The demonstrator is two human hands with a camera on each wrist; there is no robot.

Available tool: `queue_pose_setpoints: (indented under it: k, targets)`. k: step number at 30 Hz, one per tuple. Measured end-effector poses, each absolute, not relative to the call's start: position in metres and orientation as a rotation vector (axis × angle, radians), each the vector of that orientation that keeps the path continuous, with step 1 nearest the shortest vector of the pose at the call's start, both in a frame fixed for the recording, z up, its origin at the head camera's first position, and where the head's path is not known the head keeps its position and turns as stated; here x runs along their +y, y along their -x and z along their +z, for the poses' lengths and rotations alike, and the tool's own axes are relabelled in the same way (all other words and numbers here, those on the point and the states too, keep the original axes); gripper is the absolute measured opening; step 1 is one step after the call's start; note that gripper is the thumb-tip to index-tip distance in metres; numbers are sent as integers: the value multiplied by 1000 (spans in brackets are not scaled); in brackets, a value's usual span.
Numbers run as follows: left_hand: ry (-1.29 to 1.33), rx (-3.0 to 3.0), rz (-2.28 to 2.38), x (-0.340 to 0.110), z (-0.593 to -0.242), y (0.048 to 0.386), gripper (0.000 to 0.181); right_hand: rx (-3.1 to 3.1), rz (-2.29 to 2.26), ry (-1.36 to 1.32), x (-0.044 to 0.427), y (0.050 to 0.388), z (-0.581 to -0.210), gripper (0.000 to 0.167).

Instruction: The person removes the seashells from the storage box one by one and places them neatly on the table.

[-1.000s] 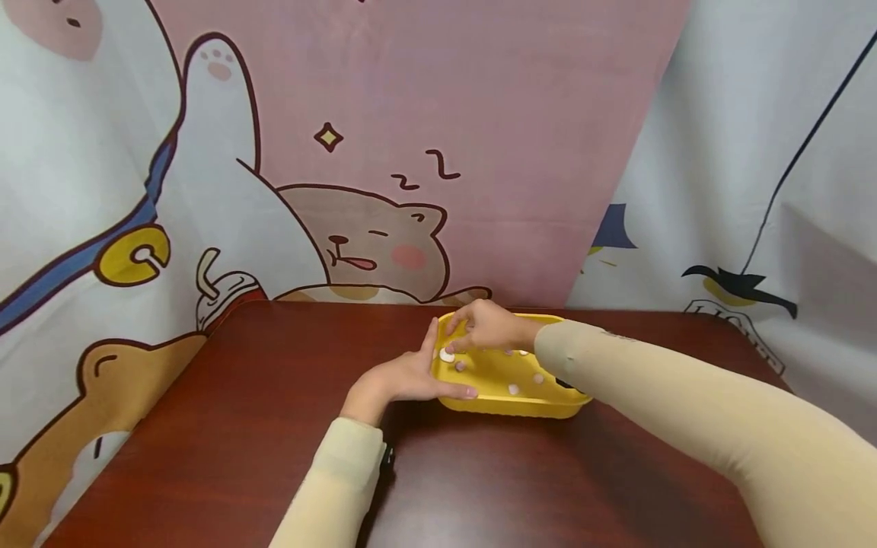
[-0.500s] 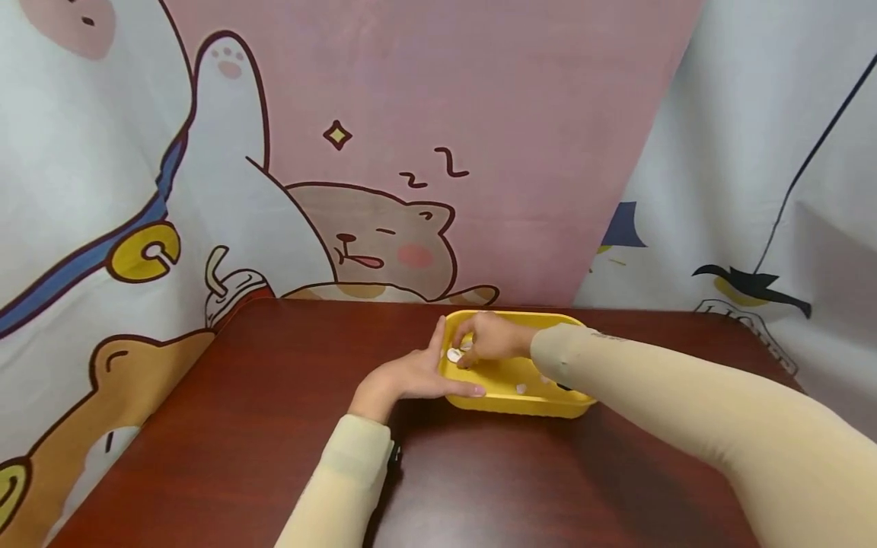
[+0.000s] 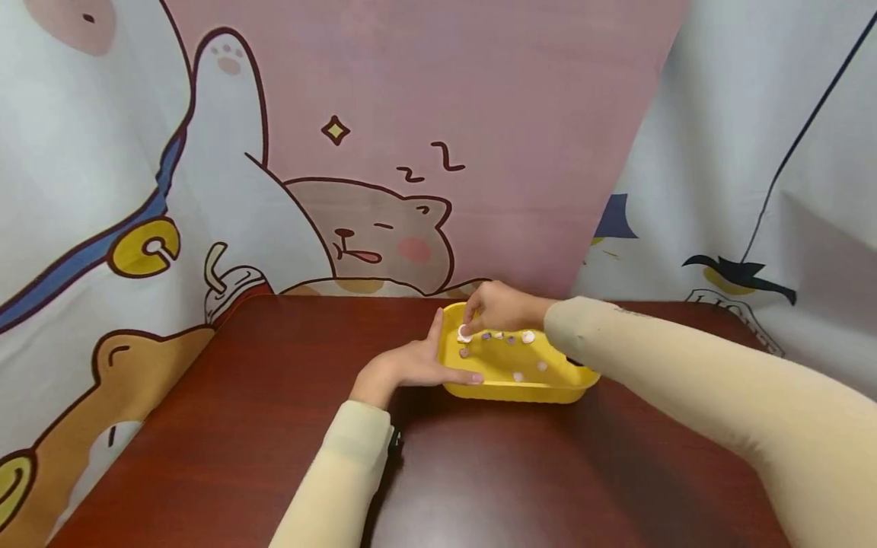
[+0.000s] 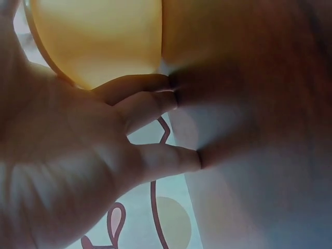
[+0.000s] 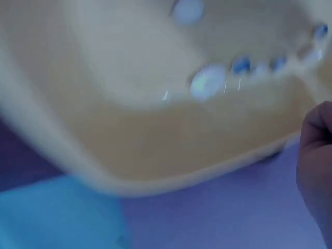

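A shallow yellow tray (image 3: pixel 521 393) stands on the table with small white, bluish and brownish pieces in it. My left hand (image 3: pixel 409 364) is spread against its left end, the thumb along the front rim. In the left wrist view, straight fingers (image 4: pixel 171 156) reach down to the tabletop beside the tray. Over the tray's back left corner, my right hand (image 3: pixel 503 307) pinches a white round piece (image 3: pixel 464 333) with its fingertips. Just below lies a small brownish piece (image 3: pixel 464 352). The right wrist view shows a white oval piece (image 5: pixel 208 82) and blue pieces (image 5: pixel 241 65) in a row; the fingertips are out of frame there.
A dark red-brown table (image 3: pixel 274 426) reaches back to a cartoon-printed cloth (image 3: pixel 534 137). To the right of the row sits another white piece (image 3: pixel 528 336), and pale pieces (image 3: pixel 518 377) lie near the tray's front. My right sleeve (image 3: pixel 658 354) passes over the tray's right end.
My right hand has come up from the tray floor and towards the back, with the white round piece at its fingertips. The left hand has stayed against the tray; the head view has shifted slightly.
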State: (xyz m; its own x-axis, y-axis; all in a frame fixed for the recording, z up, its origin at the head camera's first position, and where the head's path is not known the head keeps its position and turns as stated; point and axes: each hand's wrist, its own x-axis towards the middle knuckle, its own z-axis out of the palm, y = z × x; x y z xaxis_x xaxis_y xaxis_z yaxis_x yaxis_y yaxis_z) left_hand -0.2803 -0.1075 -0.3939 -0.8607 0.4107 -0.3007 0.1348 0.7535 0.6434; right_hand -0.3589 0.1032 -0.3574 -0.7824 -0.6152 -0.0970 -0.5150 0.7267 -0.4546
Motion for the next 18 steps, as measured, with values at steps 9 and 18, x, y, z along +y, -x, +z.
queue_pose_setpoints:
  k: [9, 18]
  targets:
    - [-363, 2554, 896, -111, -388, 287, 144, 2770, -657, 634, 183, 357, -298, 28]
    - [-389, 2518, 945, -104, -398, 279, 145, 2805, -772, 354, 290, 325, -310, 38]
